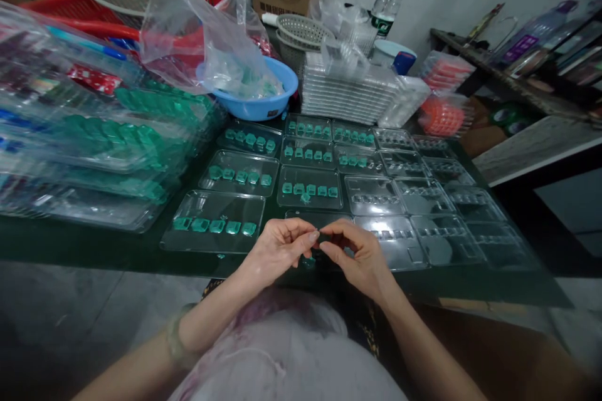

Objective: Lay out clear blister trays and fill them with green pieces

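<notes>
My left hand (286, 244) and my right hand (355, 254) meet over a clear plastic tray (298, 217) at the near edge of the table. Thumb and forefinger of each are pinched, tips nearly touching; whatever lies between them is too small to make out. A green translucent piece (308, 261) shows just below the fingertips. To the left, a clear tray (188, 239) bears a row of green cube-like pieces (217, 226). Beyond my hands another filled tray (282, 196) has one extra green piece (305, 197) in front of its row. Trays to the right (395, 257) hold no green pieces.
Stacked clear packs with green pieces (117, 144) crowd the left side. Behind the trays stand a blue basin (263, 109) with a plastic bag, a stack of clear trays (348, 91) and a bottle (388, 0). Orange packs (444, 114) sit at the back right beside a shelf (522, 88).
</notes>
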`<state>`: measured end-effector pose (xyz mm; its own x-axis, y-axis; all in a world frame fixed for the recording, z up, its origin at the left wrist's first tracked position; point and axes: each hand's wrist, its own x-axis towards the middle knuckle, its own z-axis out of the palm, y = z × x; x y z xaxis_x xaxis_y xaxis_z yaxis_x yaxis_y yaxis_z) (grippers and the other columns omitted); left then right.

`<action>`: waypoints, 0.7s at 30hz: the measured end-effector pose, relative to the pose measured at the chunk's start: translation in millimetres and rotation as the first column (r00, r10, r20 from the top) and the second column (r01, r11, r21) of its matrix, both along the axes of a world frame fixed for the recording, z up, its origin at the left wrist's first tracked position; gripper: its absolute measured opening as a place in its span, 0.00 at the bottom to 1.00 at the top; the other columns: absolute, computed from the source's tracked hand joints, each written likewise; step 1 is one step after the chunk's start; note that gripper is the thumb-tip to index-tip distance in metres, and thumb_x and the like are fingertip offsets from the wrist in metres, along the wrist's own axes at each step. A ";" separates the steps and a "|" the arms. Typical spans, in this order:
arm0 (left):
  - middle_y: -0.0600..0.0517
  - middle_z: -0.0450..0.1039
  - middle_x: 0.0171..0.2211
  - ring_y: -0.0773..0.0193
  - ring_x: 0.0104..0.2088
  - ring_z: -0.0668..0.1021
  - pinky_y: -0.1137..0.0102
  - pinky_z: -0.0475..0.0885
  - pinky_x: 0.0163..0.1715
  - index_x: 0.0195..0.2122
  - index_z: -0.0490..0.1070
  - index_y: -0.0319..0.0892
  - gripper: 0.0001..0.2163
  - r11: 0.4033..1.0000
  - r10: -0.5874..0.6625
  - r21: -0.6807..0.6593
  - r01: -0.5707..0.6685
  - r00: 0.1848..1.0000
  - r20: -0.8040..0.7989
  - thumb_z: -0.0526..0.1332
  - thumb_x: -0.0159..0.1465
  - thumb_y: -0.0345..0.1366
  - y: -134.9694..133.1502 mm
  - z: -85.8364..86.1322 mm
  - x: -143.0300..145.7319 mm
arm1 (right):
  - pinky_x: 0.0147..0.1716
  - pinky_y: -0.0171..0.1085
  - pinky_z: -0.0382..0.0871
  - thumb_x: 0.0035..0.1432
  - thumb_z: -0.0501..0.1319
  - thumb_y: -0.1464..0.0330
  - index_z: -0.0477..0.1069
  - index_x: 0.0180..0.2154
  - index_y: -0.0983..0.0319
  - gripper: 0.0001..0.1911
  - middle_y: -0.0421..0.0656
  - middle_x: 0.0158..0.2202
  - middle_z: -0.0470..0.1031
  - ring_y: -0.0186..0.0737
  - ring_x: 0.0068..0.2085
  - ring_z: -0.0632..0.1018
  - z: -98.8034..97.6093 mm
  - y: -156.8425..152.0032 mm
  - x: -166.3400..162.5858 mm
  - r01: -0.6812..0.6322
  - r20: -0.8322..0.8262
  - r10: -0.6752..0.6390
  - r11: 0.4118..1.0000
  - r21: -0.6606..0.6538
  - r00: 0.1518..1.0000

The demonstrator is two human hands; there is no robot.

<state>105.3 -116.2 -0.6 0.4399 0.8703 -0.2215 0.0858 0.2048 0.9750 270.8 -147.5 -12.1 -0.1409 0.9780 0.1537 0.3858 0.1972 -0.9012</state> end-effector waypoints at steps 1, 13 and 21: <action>0.54 0.68 0.19 0.74 0.16 0.64 0.77 0.59 0.15 0.27 0.72 0.37 0.12 1.000 0.002 -0.019 -0.001 1.000 0.014 0.59 0.57 0.42 1.0 -1.5 -0.9 | 0.28 0.34 0.65 0.53 0.59 0.68 0.71 0.37 0.58 0.07 0.41 0.31 0.70 0.34 0.29 0.70 0.6 -0.1 0.1 -0.027 -0.010 0.027 1.000 0.007 1.000; 0.54 0.68 0.22 0.70 0.21 0.69 0.76 0.63 0.18 0.35 0.70 0.39 0.09 0.989 0.133 0.053 -0.137 0.989 0.068 0.60 0.57 0.38 0.4 -10.4 4.6 | 0.30 0.34 0.67 0.52 0.61 0.69 0.70 0.38 0.56 0.09 0.39 0.31 0.70 0.34 0.31 0.72 -13.1 -5.3 -7.3 0.187 -0.118 -0.183 0.982 0.024 0.976; 0.50 0.69 0.30 0.66 0.30 0.71 0.72 0.66 0.30 0.33 0.72 0.41 0.05 0.873 0.070 0.486 -0.022 0.994 -0.081 0.57 0.58 0.31 -4.4 -4.7 -0.1 | 0.22 0.32 0.66 0.51 0.61 0.66 0.71 0.40 0.55 0.11 0.39 0.30 0.71 0.32 0.25 0.70 -15.6 -1.4 -6.8 0.188 -0.244 -0.211 0.975 -0.117 0.946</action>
<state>105.2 -120.6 -5.3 0.3950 0.8978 0.1949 0.1836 -0.2850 0.9408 264.1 -148.9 -27.7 0.0906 0.9936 0.0676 0.1651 0.0520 -0.9849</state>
